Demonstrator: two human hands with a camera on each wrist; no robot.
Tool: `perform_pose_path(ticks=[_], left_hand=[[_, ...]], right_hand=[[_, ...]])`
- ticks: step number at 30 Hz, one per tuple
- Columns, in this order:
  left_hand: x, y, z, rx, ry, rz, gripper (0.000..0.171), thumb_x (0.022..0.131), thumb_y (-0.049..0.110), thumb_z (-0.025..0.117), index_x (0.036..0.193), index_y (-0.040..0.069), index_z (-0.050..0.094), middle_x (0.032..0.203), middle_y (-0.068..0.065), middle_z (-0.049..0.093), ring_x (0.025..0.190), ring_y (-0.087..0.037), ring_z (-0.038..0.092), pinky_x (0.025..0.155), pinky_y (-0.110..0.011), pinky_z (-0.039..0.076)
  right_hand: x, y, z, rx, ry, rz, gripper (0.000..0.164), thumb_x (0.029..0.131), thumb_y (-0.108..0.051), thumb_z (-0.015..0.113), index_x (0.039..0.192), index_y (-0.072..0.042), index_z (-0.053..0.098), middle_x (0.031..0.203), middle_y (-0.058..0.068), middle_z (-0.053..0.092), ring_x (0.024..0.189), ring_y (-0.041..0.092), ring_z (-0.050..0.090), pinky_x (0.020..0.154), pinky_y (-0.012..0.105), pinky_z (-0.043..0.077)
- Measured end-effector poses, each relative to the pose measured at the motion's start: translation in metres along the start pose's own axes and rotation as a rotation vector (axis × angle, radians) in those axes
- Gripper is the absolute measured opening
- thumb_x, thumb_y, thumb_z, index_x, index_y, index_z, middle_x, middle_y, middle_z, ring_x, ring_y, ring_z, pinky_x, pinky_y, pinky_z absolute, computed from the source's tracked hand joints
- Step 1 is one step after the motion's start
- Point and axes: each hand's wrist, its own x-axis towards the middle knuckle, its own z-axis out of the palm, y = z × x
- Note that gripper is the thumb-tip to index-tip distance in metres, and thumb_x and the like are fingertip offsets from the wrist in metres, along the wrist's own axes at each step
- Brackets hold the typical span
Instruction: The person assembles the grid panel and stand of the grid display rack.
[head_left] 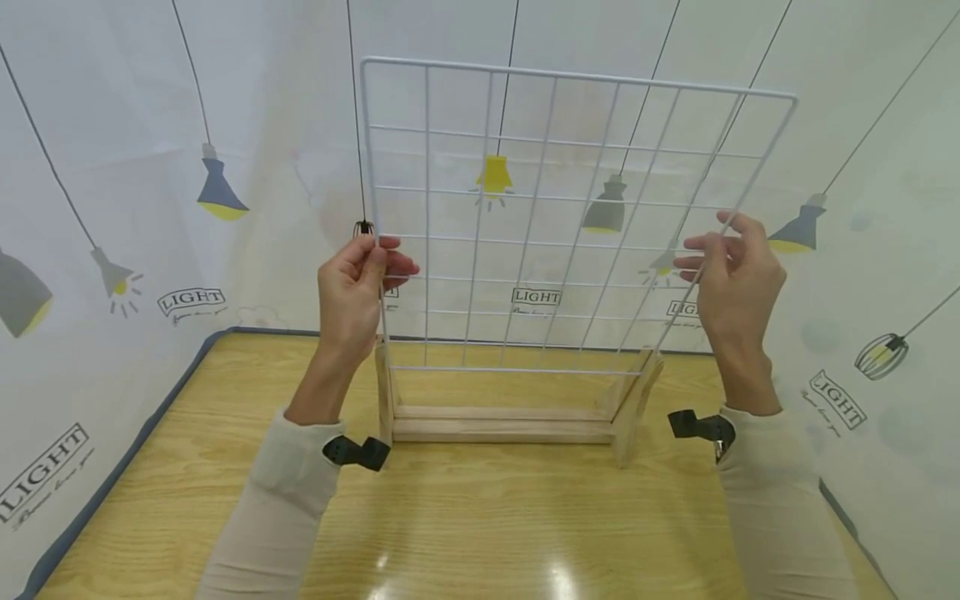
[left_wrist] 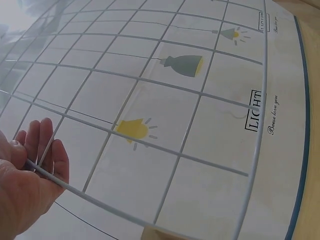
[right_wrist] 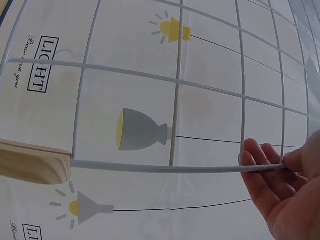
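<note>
A white wire grid panel (head_left: 534,197) stands upright between both hands, its top bar leaning a little in the head view. My left hand (head_left: 352,292) pinches the panel's left side bar between thumb and fingers, low on that side. On the opposite side bar my right hand (head_left: 738,275) pinches the wire, slightly higher up, with fingertips reaching behind the grid. Below is a wooden stand (head_left: 502,431) with two uprights joined by a crossbar. The panel's lower edge overlaps the tops of these uprights. In the right wrist view, a rounded wooden end (right_wrist: 35,162) meets the side bar's lower part.
The stand rests on a wood-grain table (head_left: 480,508). A white wall covering (head_left: 285,100) printed with hanging lamps and the word LIGHT rises behind and at both sides. Dark blue edging (head_left: 138,442) runs where it meets the table. Black wrist cameras (head_left: 360,452) sit at both cuffs.
</note>
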Motion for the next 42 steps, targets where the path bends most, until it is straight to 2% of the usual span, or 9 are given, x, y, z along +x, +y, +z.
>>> perform_pose_path(ticks=[20, 32, 42], left_hand=[[-0.004, -0.004, -0.003, -0.013, -0.006, -0.011, 0.017, 0.103, 0.010, 0.049, 0.101, 0.002, 0.064, 0.081, 0.004, 0.072, 0.080, -0.011, 0.071, 0.075, -0.026, 0.059], [-0.007, -0.009, -0.005, 0.020, -0.025, -0.021, 0.019, 0.103, 0.012, 0.049, 0.105, 0.000, 0.064, 0.083, 0.005, 0.072, 0.081, -0.012, 0.071, 0.076, -0.026, 0.058], [-0.009, -0.010, -0.007, 0.036, -0.028, -0.044, 0.017, 0.104, 0.010, 0.049, 0.103, 0.003, 0.064, 0.084, 0.006, 0.073, 0.082, -0.011, 0.072, 0.078, -0.027, 0.058]], right_hand=[[-0.004, 0.004, 0.002, 0.017, -0.019, 0.012, 0.025, 0.103, -0.012, 0.048, 0.124, -0.009, 0.063, 0.094, 0.022, 0.074, 0.062, -0.008, 0.065, 0.060, 0.011, 0.053], [-0.008, 0.009, 0.002, 0.022, -0.019, 0.018, 0.025, 0.103, -0.013, 0.048, 0.123, -0.009, 0.063, 0.095, 0.022, 0.074, 0.063, -0.009, 0.065, 0.061, 0.010, 0.053], [-0.013, 0.013, 0.004, 0.005, -0.020, 0.037, 0.024, 0.103, -0.013, 0.048, 0.122, -0.009, 0.062, 0.094, 0.021, 0.074, 0.061, -0.009, 0.064, 0.060, 0.010, 0.053]])
